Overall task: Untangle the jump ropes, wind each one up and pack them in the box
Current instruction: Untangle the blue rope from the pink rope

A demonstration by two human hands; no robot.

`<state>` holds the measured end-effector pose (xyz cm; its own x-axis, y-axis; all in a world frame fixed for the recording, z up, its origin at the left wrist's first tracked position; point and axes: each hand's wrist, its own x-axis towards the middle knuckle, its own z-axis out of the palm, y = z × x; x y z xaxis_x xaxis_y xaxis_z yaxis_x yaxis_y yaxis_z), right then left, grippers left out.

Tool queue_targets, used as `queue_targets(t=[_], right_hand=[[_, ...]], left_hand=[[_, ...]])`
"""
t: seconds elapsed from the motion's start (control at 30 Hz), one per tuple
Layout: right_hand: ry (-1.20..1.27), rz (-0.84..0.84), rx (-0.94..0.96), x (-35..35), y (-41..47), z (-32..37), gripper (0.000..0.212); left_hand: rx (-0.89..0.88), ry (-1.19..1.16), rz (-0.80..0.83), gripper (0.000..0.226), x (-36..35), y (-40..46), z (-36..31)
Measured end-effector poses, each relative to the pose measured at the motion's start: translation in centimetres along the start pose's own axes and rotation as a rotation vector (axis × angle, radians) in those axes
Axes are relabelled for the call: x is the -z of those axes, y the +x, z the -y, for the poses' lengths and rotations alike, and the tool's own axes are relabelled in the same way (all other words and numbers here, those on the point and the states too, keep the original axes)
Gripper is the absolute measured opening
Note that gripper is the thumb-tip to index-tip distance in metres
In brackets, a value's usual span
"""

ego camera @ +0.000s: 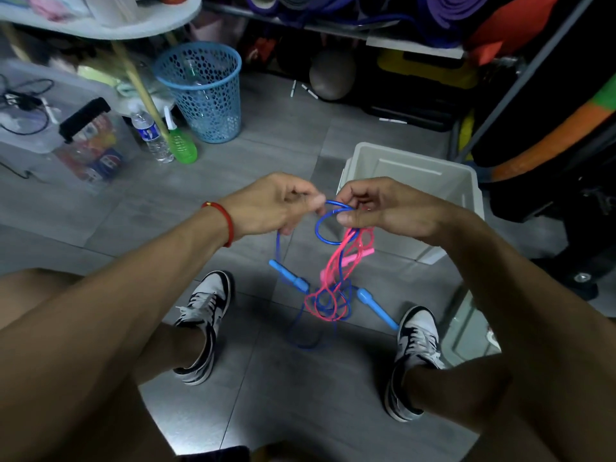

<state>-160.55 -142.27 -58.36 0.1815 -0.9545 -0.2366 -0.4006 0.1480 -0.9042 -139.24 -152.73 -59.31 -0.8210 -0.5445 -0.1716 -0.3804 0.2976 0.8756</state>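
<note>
A blue jump rope (320, 233) and a pink jump rope (346, 251) hang tangled together between my hands. My left hand (276, 203) pinches a strand of the blue cord, which drops to a light blue handle (289, 277). My right hand (383, 208) grips a blue loop together with the pink cord bundle. A second blue handle (376, 306) and the pink handles (361, 255) dangle below, above the floor. The white box (413, 168) stands open on the floor just behind my right hand.
My two sneakers (205, 323) stand on the grey tiled floor either side of the hanging ropes. A blue mesh bin (203, 91), a water bottle (151, 135) and a green bottle (180, 141) are at the back left. Shelves with rolled mats fill the back right.
</note>
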Motion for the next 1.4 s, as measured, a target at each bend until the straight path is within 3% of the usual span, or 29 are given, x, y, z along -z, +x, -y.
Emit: queue_targets(t=[0.13,0.27,0.33,0.4,0.47,0.57,0.67,0.73,0.8,0.87,0.9,0.97,1.1,1.17,1.27,1.33,1.4], right_hand=[[-0.034,-0.104,-0.04,0.6,0.3,-0.9,0.02],[-0.624,-0.187,-0.075,1.9,0.4,-3.3,0.019],[-0.773,-0.256,-0.125,2.6,0.0,-4.2,0.018],[-0.776,-0.33,-0.217,3.2,-0.2,-4.5,0.019],[-0.62,-0.42,-0.238,3.8,-0.3,-4.1,0.025],[-0.409,-0.48,-0.06,3.6,-0.7,-2.7,0.024],[-0.563,-0.424,0.122,2.1,-0.6,-0.6,0.024],[-0.667,-0.408,0.212,0.9,-0.1,0.3,0.026],[-0.705,-0.408,0.24,-0.2,0.4,0.7,0.03],[-0.769,-0.412,0.215,-0.9,0.9,0.7,0.037],[-0.791,-0.405,0.187,-1.0,1.1,0.5,0.039],[-0.857,-0.342,0.07,-0.8,1.1,-0.5,0.036],[-0.958,-0.04,-0.361,0.5,-0.3,-5.4,0.021],[-0.932,-0.012,-0.478,1.2,-1.2,-7.4,0.012],[-0.884,-0.23,-0.467,1.9,-1.0,-7.2,0.018],[-0.813,-0.464,-0.313,2.3,-0.6,-5.0,0.024],[-0.659,-0.539,-0.082,2.4,-0.8,-2.6,0.025]], left_hand=[[-0.09,0.057,-0.162,0.032,0.8,0.5,-0.2],[-0.124,0.004,-0.396,0.032,2.0,0.6,-0.2],[-0.113,-0.106,-0.551,0.033,3.0,0.7,-0.2],[-0.073,-0.075,-0.721,0.034,4.4,0.6,0.2],[0.039,0.231,-0.806,0.034,5.8,0.5,1.3],[0.308,0.698,-0.564,0.032,6.4,0.3,2.8],[0.495,0.808,-0.269,0.027,5.0,0.0,3.4],[0.358,0.558,-0.16,0.034,2.9,0.2,2.5],[0.175,0.117,-0.021,0.04,0.6,0.4,0.8],[0.027,0.016,0.068,0.022,-1.0,0.2,-0.3],[-0.026,0.121,0.053,0.016,-1.1,0.2,-0.3],[-0.064,0.383,-0.07,0.024,-0.1,0.2,0.2],[0.066,0.792,-0.364,0.027,4.4,-0.2,1.7],[0.187,0.998,-0.471,0.026,6.6,-0.4,2.7],[0.423,1.058,-0.408,0.025,9.2,0.1,5.4],[0.514,0.972,-0.386,0.027,11.1,0.6,7.5],[0.583,0.973,-0.374,0.038,11.6,1.0,8.0]])
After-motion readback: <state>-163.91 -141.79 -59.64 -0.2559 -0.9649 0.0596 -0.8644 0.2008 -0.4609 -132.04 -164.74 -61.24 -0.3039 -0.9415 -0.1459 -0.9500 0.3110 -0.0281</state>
